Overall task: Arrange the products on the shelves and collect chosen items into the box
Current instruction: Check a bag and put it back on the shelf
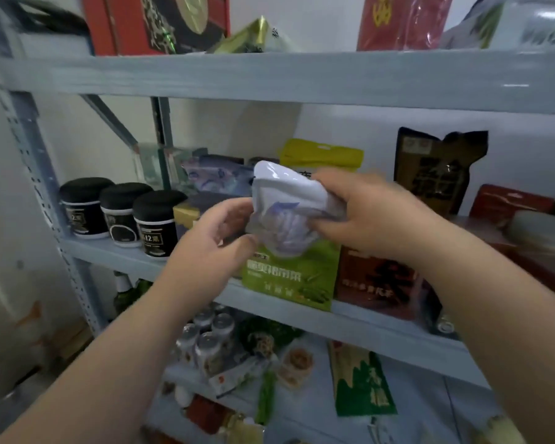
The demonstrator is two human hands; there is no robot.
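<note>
The grey-blue shelving rack fills the view, and a green pouch stands on its middle board. A tall dark bag stands behind and right of the green pouch. A crumpled white pouch is held up just above the green pouch, covering its top. The right hand grips the white pouch's right side with curled fingers. The left hand, half curled, pinches its lower left edge. 3 black-lidded jars stand well left of the green pouch.
</note>
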